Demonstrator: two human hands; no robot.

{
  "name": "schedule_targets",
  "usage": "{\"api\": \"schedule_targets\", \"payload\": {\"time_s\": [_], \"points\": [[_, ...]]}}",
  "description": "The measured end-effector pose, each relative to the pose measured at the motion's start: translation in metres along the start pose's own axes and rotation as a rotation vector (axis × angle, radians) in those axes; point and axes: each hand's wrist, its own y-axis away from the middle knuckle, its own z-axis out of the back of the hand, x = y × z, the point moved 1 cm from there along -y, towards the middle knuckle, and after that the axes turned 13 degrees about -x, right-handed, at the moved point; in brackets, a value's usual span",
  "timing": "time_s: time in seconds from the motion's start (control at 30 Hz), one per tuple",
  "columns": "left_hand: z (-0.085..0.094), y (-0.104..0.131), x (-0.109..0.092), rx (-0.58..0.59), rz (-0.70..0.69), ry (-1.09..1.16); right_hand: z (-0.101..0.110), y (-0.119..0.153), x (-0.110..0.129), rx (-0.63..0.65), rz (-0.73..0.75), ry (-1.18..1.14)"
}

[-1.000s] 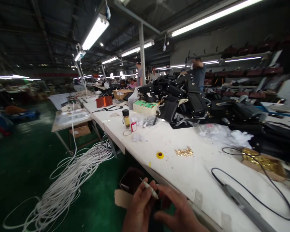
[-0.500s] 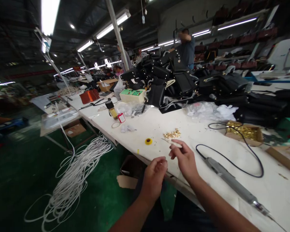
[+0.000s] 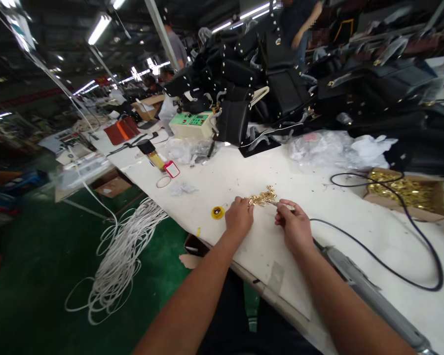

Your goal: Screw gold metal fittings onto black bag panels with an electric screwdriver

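Note:
A small pile of gold-coloured metal pieces [image 3: 261, 198] lies on the white tabletop [image 3: 244, 172]. At the pile's left edge is my left hand [image 3: 240, 217], fingers bent together and touching the pile; whatever is between the fingertips is hidden. My right hand [image 3: 295, 227] grips a thin pointed tool with a pale handle [image 3: 285, 205] between thumb and fingers, its tip reaching the pile's right side. A yellow spool [image 3: 217, 212] sits just left of my left hand. Below my right forearm rests a grey electric screwdriver [image 3: 370, 291] with a black cable.
A cardboard box of gold-coloured pieces [image 3: 407, 192] stands at the right. Black bags [image 3: 237, 108] are heaped at the back beside a green-and-cream control box [image 3: 192, 124]. A bottle [image 3: 153, 155] and a red-edged tag [image 3: 171, 169] are at the left. Coiled white cable [image 3: 126, 261] covers the floor.
Both hands have moved forward from the table's front edge to the gold-coloured pieces. The pointed tool has come down to the pile in my right hand. The view has tilted downward.

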Motion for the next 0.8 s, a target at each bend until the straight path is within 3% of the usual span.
{"api": "schedule_targets", "payload": {"time_s": [0.33,0.6,0.67,0.8], "points": [[-0.003,0.001,0.003,0.041,0.003,0.013,-0.001,0.002,0.006,0.069,-0.034,0.015],[0.028,0.047,0.013,-0.020,0.015,0.260,0.001,0.012,0.002,0.188,-0.051,0.009],[0.037,0.065,0.020,-0.036,0.148,0.423,0.001,0.017,-0.004,0.225,-0.035,0.034],[0.050,0.094,0.031,0.010,0.567,0.954,-0.016,0.038,-0.016,0.266,0.057,0.156]]}}
